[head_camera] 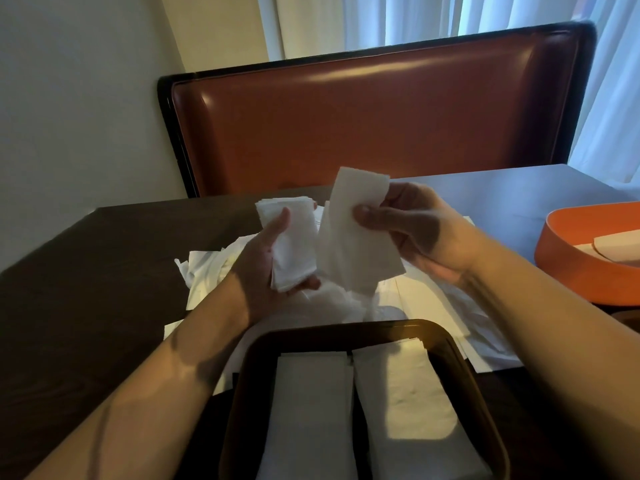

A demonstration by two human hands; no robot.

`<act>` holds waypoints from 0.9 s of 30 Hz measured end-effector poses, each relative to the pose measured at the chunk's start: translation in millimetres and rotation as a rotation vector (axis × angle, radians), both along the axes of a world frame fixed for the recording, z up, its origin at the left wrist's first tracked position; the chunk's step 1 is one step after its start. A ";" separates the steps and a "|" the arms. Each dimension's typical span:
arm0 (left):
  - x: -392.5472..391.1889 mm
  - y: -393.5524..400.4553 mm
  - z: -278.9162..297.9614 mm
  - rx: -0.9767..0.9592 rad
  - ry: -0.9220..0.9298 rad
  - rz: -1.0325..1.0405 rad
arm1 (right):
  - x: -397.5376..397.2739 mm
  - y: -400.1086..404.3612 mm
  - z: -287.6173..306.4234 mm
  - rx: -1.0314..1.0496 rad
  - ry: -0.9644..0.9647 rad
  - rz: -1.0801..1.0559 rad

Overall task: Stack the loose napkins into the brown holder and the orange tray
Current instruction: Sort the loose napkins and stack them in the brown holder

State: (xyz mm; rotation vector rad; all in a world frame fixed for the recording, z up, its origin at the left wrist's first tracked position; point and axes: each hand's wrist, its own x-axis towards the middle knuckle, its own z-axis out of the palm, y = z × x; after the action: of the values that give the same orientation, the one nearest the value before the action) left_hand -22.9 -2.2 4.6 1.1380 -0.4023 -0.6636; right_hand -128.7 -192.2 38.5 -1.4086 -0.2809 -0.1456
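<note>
Your left hand (pixel 273 258) grips a small napkin stack (pixel 294 244); your right hand (pixel 415 230) pinches one napkin (pixel 353 244), probably to add before filling the brown holder (pixel 460 368).

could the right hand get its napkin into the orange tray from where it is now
Probably yes. The right hand pinches a single napkin above the loose pile, and the orange tray sits open on that same side, with nothing visible between them.

Dark wood table (pixel 86 271) fills the bottom half, with a padded brown chair back (pixel 374 116) at 12 o'clock. Plain cream wall (pixel 76 98) at 10 — white curtains (pixel 450 19) glowing with daylight at 1.
</note>
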 end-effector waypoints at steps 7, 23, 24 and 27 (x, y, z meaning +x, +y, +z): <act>-14.8 3.3 -1.9 0.266 -0.048 -0.135 | 7.7 10.2 -4.5 -0.037 -0.175 -0.191; -15.0 -2.2 7.3 0.232 -0.070 -0.211 | 11.5 16.4 -2.3 -0.120 -0.238 -0.275; -12.6 -0.5 6.5 0.185 -0.068 -0.176 | 6.8 16.3 3.0 0.009 -0.191 -0.177; -8.5 -0.6 5.1 0.080 0.085 -0.118 | -3.6 13.8 11.3 0.243 -0.057 0.015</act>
State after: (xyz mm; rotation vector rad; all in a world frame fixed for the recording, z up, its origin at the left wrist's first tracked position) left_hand -31.5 -2.8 9.7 1.1635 -0.3750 -0.8351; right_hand -132.2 -178.4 49.9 -1.1630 -0.3099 -0.2013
